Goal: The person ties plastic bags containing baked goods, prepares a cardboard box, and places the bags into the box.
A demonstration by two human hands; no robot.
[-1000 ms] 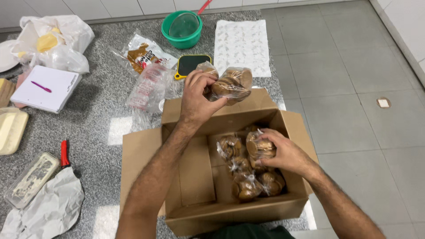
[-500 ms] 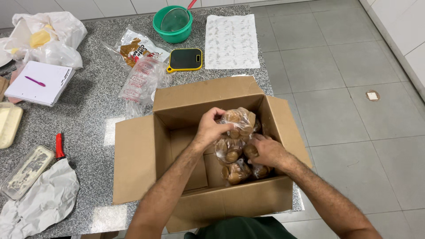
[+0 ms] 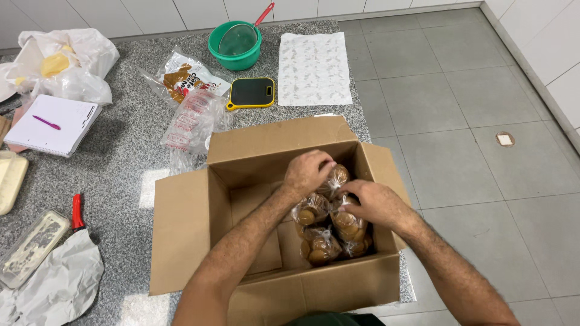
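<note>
An open brown cardboard box (image 3: 199,229) sits on the speckled grey granite counter (image 3: 121,151), flaps folded outward. Inside, packed against its right wall, lie clear plastic bags of round golden-brown biscuits (image 3: 320,241), each bag glossy, crinkled and knotted shut; at least 4 bags are visible, touching one another. The left hand (image 3: 308,172) is inside the box at the far end of the stack, fingers curled down and gripping the topmost bag (image 3: 336,177). The right hand (image 3: 374,202) rests just beside it, fingers bent and pressed onto a neighbouring bag; whether it pinches the plastic cannot be told. The left half of the box floor is bare cardboard. Beyond the box, well apart, stand a green bowl (image 3: 235,57) holding a strainer, a black scale with yellow trim (image 3: 252,92), and a white notebook (image 3: 51,124).
</note>
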